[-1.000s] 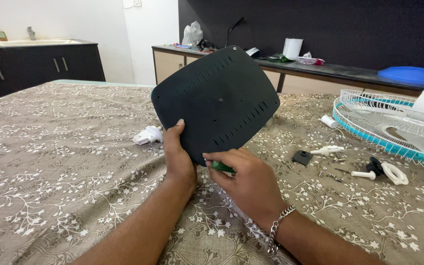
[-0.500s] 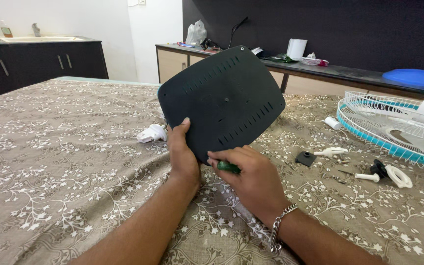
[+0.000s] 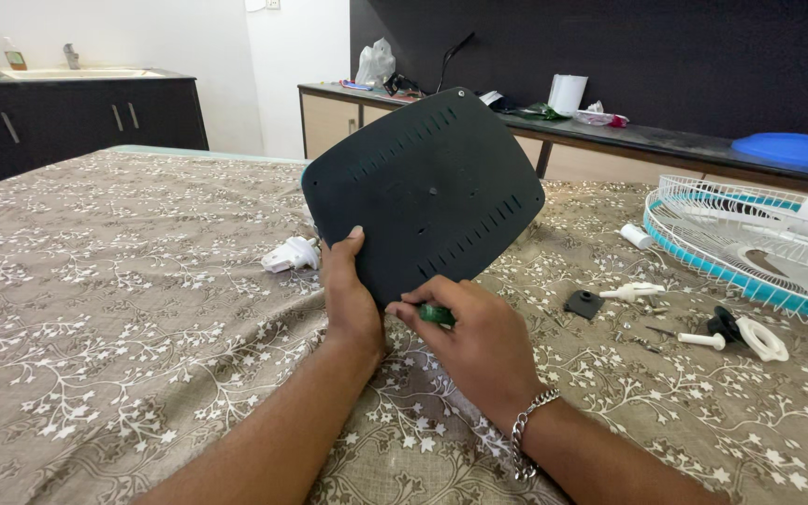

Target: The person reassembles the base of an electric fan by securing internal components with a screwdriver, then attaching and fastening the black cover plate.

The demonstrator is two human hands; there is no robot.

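Left hand gripping the bottom edge of a dark plate with slots, held up tilted over the flowered cloth. Right hand closed around a green tool, right at the plate's lower edge. White plug just behind, fan guard far right.

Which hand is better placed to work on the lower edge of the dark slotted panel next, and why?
Probably the right hand: it grips a green-handled tool right at the lower edge of the dark slotted panel. The left hand is occupied, holding the panel upright above the patterned cloth.
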